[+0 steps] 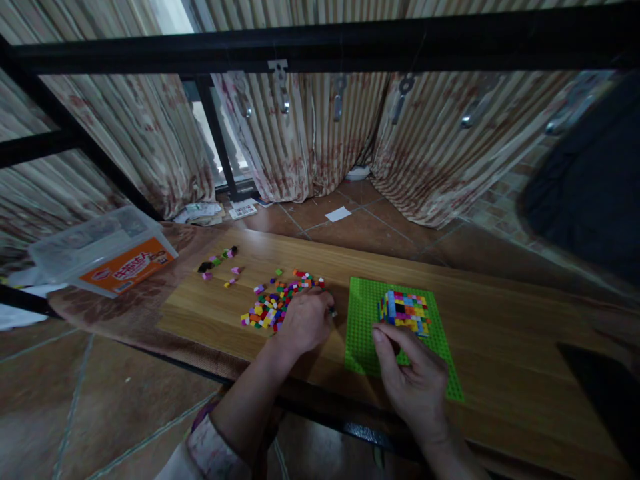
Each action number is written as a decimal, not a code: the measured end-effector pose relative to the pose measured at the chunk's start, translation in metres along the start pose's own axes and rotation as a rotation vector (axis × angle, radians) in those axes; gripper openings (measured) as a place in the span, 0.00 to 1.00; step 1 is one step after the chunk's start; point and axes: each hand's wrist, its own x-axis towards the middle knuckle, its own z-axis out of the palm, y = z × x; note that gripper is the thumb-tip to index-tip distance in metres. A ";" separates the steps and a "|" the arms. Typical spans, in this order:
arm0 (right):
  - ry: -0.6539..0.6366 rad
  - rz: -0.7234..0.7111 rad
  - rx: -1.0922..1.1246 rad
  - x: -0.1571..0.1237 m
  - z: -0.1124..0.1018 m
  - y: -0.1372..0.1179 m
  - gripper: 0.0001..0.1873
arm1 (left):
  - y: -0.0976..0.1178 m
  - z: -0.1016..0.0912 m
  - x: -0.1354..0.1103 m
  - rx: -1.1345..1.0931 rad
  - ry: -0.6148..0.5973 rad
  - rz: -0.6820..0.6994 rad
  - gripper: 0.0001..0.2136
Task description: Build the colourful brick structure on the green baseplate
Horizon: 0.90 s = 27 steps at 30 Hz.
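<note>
A green baseplate (367, 313) lies on the wooden table (500, 333). On it stands a block of multicoloured small bricks (406, 311). My right hand (413, 380) rests on the plate just in front of the block, fingers curled, thumb touching the block's near side. My left hand (305, 320) lies at the right edge of a heap of loose coloured bricks (277, 303), its fingers closed in a pinch on a small piece I cannot make out. A few stray bricks (220, 263) lie farther left.
A clear plastic box with an orange label (107, 250) stands at the table's left end. A black metal frame (320, 43) crosses overhead, and curtains (310, 133) hang behind. A dark object (590, 167) sits at the right, and papers (240, 210) lie on the tiled floor.
</note>
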 end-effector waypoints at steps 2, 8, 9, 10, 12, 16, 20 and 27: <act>0.001 0.009 -0.006 0.000 0.001 0.001 0.08 | 0.001 0.000 0.000 0.022 -0.002 0.008 0.08; -0.015 0.023 -0.003 0.000 0.005 0.004 0.08 | 0.005 0.004 0.003 0.064 -0.008 0.043 0.04; -0.018 0.030 -0.004 0.001 0.005 0.004 0.07 | 0.006 0.004 0.003 0.062 -0.010 0.046 0.04; -0.022 0.040 -0.003 0.001 0.005 0.005 0.07 | 0.007 0.004 0.003 0.059 -0.016 0.047 0.04; -0.027 0.064 0.002 0.002 0.006 0.005 0.06 | 0.008 0.002 0.004 0.054 -0.027 0.042 0.04; -0.022 0.106 0.028 0.002 0.007 0.006 0.05 | 0.006 -0.001 0.004 0.033 -0.042 0.032 0.03; -0.035 0.141 0.056 0.003 0.008 0.006 0.05 | 0.000 0.000 0.004 -0.008 -0.033 0.027 0.03; -0.103 0.205 0.057 0.006 0.008 0.004 0.06 | 0.000 -0.003 0.004 -0.312 -0.031 0.006 0.05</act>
